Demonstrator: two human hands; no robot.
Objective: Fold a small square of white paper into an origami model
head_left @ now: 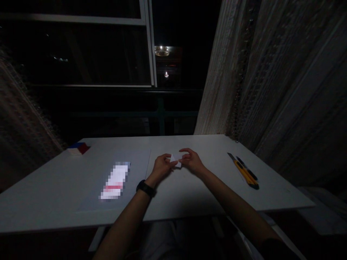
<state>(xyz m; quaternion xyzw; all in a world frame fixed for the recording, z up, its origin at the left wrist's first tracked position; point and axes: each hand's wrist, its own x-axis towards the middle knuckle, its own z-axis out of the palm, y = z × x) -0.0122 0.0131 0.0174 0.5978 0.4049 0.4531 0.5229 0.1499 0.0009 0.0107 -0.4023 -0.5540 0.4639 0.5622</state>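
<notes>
The left hand (162,166) and the right hand (193,162) each pinched a small folded paper (172,158) between fingertips, over the middle of the counter (214,155). A cutter (243,172) lay beside a pen (247,169) rightward; leftward, a blurred, glowing screen (115,178) sat on a sheet (140,164).

white table (173,202), sheet (136,169), block (78,148), yellow cutter (242,172), pen (247,168)
</notes>
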